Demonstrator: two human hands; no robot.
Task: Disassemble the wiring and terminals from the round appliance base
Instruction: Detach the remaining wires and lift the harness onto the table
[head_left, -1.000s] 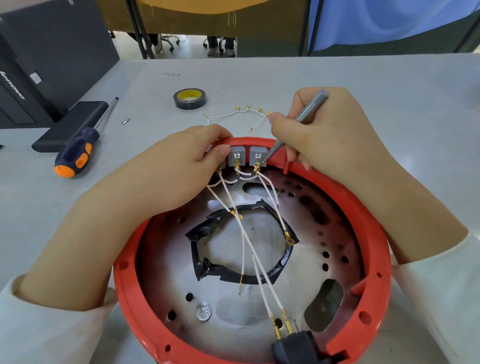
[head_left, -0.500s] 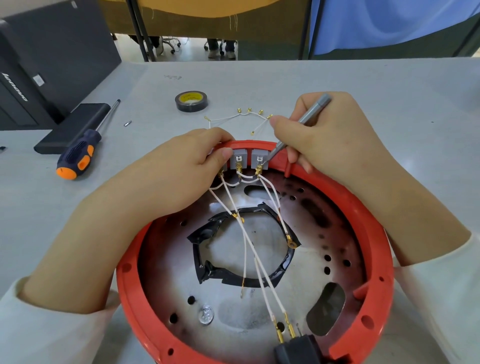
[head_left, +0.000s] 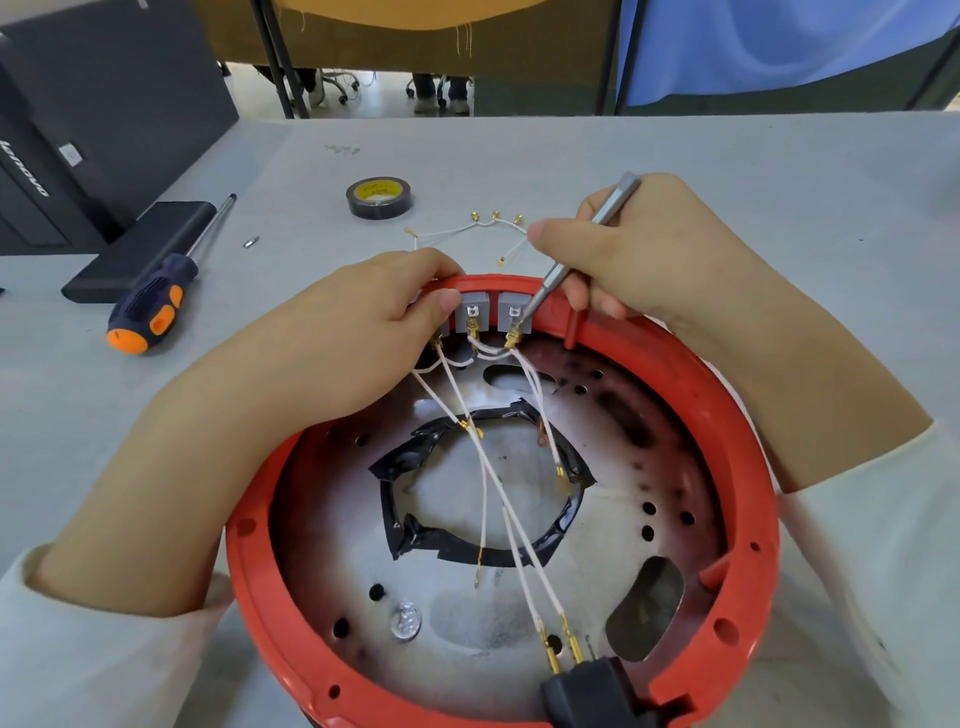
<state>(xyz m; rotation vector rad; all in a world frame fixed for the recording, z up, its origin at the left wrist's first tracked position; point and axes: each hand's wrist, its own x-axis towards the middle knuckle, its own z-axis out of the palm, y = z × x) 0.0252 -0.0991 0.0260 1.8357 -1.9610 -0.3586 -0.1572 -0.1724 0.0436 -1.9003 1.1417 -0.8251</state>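
A round red appliance base (head_left: 748, 467) lies open side up on the table. Grey terminal blocks (head_left: 471, 318) sit inside its far rim, with white wires (head_left: 498, 488) and brass terminals running across the metal floor to a black plug socket (head_left: 592, 691). My left hand (head_left: 363, 332) grips the far rim, its thumb pressed beside the blocks. My right hand (head_left: 634, 249) holds a thin grey metal tool (head_left: 582, 244) like a pen. The tool's tip touches the right block just above a brass terminal (head_left: 511, 340).
A loose bundle of removed wires (head_left: 478, 228) lies beyond the rim. A roll of black tape (head_left: 379, 196), a blue and orange screwdriver (head_left: 156, 301), a small bit (head_left: 251, 241) and a black computer case (head_left: 104, 104) stand at the left and back.
The view has shifted slightly. Both hands hold the same places, and the tool tip stays at the right terminal block.
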